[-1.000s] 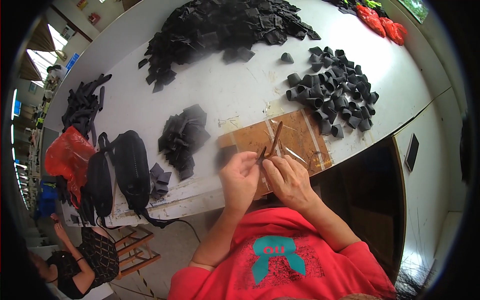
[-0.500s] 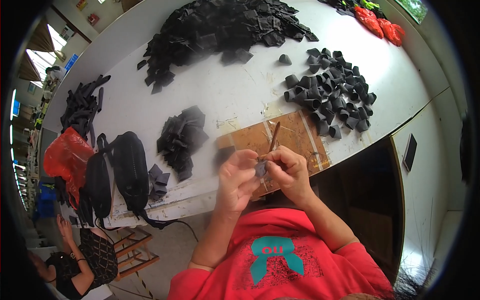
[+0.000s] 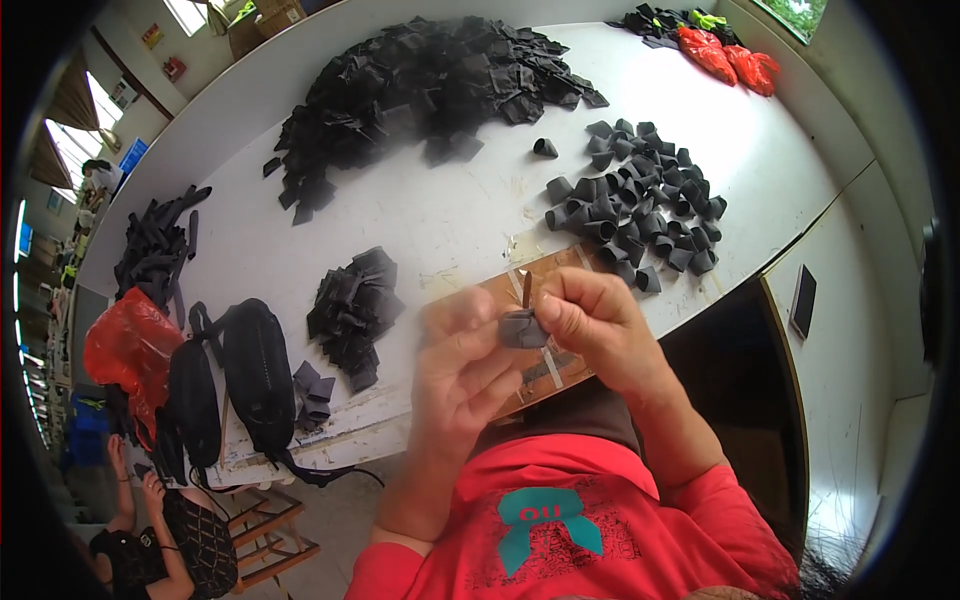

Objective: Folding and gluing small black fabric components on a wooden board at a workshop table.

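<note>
Between my hands is a small dark grey fabric piece (image 3: pixel 520 330), folded into a short loop or cone. My right hand (image 3: pixel 605 325) pinches its right edge between thumb and fingers. My left hand (image 3: pixel 462 365) is partly blurred; its fingers are spread, some touching the piece's left side. A thin brown stick (image 3: pixel 527 288) stands up just beyond the piece, its lower end hidden. Below both hands lies a brown board (image 3: pixel 572 262) with pale tape strips, near the table's edge.
Grey cone-shaped pieces (image 3: pixel 640 205) lie beyond the board to the right. Flat black pieces form a large far heap (image 3: pixel 420 85) and a smaller pile (image 3: pixel 352 315) at left. Black bags (image 3: pixel 255 375) and a red plastic bag (image 3: pixel 130 345) sit farther left. Another person (image 3: pixel 150 545) sits lower left.
The view has shifted, so the table appears lower and farther left. My left thumb and fingers have spread away from the piece, while my right hand still pinches it. More of the piece shows.
</note>
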Tool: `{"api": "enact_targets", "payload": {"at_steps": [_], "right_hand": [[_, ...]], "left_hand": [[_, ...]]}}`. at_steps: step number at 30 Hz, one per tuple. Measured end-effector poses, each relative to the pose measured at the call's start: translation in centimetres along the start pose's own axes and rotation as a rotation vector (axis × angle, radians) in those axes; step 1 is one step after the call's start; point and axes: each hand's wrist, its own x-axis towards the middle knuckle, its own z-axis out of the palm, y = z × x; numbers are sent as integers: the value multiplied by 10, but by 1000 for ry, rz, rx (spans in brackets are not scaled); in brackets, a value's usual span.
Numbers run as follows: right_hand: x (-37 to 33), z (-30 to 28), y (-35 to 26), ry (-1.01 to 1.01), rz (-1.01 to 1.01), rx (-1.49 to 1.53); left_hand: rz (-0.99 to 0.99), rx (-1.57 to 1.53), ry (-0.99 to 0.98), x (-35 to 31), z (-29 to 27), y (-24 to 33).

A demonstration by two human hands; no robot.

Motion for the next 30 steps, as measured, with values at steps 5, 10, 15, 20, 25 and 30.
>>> {"api": "enact_targets", "payload": {"at_steps": [5, 10, 15, 20, 25, 30], "right_hand": [[29, -8, -14, -125, -16, 75], [14, -31, 79, -93, 323, 97], [10, -13, 23, -48, 55, 76], [38, -17, -11, -98, -35, -27], [34, -27, 34, -297, 79, 319], [43, -29, 22, -316, 25, 186]], "left_hand": [[-128, -366, -261, 19, 20, 5], [-133, 64, 314, 17, -64, -21], [68, 146, 0, 12, -16, -15], [94, 87, 8, 29, 3, 8], [-9, 108, -13, 22, -24, -6], [38, 91, 4, 19, -10, -7]]}}
